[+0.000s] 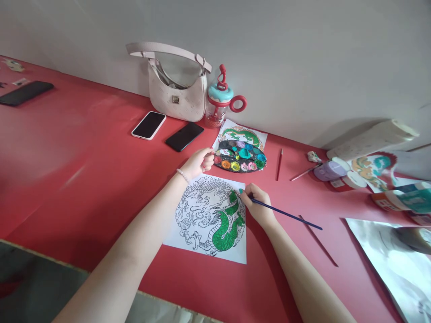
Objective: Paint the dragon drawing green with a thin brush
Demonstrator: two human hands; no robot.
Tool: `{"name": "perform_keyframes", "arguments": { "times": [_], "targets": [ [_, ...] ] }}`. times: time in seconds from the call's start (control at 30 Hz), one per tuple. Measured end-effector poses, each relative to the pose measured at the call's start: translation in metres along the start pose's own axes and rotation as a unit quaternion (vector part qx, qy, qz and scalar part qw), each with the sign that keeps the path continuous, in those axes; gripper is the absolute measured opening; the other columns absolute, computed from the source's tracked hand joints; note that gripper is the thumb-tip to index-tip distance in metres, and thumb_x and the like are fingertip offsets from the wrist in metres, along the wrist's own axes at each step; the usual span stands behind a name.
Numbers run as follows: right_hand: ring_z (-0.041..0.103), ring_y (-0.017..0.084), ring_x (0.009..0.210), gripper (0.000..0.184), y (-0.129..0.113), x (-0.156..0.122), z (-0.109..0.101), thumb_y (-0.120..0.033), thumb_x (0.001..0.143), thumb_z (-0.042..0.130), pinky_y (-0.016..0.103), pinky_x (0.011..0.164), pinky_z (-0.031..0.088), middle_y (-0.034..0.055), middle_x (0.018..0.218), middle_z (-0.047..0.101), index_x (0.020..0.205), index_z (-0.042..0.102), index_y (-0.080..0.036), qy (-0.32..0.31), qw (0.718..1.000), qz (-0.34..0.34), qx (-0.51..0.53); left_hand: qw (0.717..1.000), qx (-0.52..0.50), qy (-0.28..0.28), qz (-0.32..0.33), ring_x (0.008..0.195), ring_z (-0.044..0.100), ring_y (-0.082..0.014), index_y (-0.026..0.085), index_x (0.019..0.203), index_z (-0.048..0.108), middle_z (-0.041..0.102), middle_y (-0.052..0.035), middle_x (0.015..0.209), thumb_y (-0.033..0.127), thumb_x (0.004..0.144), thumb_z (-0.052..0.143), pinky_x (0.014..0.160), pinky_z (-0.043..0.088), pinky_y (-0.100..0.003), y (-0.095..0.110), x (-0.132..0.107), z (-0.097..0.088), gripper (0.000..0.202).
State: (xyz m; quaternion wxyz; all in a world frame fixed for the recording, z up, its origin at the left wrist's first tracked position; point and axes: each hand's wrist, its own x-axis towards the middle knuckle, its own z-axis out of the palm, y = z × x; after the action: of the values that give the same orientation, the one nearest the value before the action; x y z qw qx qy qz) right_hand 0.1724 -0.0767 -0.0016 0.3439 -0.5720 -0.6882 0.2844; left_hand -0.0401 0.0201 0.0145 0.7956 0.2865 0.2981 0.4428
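A white sheet with a dragon outline [202, 211], partly painted green, lies on the red table [84, 179]. My right hand [257, 204] is closed round a thin blue paintbrush [286, 214], its tip at the green part of the dragon. My left hand [200, 163] has its fingers curled at the sheet's top edge, next to a black paint palette [239, 157] with several colours. Whether the left hand holds anything is hidden.
A pale handbag [175, 94] and a teal-lidded bottle [219, 101] stand at the wall. Two phones [149, 124] [184, 136] lie near them, another dark one [25, 93] far left. A red brush [279, 164], paint pots [332, 170] and other pictures [373, 168] lie to the right.
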Motion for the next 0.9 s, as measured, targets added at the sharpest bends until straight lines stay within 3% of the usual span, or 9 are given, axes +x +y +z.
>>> {"name": "perform_keyframes", "arguments": {
  "times": [0.5, 0.73, 0.9],
  "targets": [
    [0.033, 0.008, 0.047, 0.025, -0.0005, 0.0011, 0.0006, -0.03, 0.075, 0.052, 0.021, 0.046, 0.028, -0.0054, 0.051, 0.037, 0.058, 0.036, -0.02, -0.001, 1.0, -0.007, -0.006, 1.0, 0.011, -0.004, 0.002, 0.033, 0.014, -0.0025, 0.018, 0.059, 0.033, 0.017, 0.0105, 0.043, 0.019, 0.087, 0.036, 0.036, 0.011, -0.016, -0.001, -0.0001, -0.0001, 0.028],
    [0.031, 0.007, 0.048, 0.026, -0.0008, 0.0003, 0.0006, -0.022, 0.074, 0.05, 0.02, 0.046, 0.027, -0.0058, 0.05, 0.033, 0.056, 0.032, -0.02, -0.006, 1.0, -0.023, -0.019, 1.0, 0.014, -0.006, 0.001, 0.034, 0.014, -0.0028, 0.018, 0.059, 0.032, 0.016, 0.0101, 0.043, 0.018, 0.087, 0.035, 0.036, 0.01, -0.017, -0.0003, -0.0001, -0.0005, 0.029],
    [0.033, 0.007, 0.048, 0.025, 0.0018, 0.0006, 0.0008, -0.027, 0.075, 0.052, 0.02, 0.047, 0.028, -0.0053, 0.051, 0.037, 0.057, 0.036, -0.02, 0.004, 1.0, -0.015, -0.011, 1.0, 0.01, -0.003, 0.003, 0.033, 0.014, -0.0028, 0.018, 0.059, 0.032, 0.017, 0.0104, 0.043, 0.019, 0.087, 0.036, 0.035, 0.011, -0.017, 0.0, -0.0006, -0.0007, 0.029]
  ]
}}
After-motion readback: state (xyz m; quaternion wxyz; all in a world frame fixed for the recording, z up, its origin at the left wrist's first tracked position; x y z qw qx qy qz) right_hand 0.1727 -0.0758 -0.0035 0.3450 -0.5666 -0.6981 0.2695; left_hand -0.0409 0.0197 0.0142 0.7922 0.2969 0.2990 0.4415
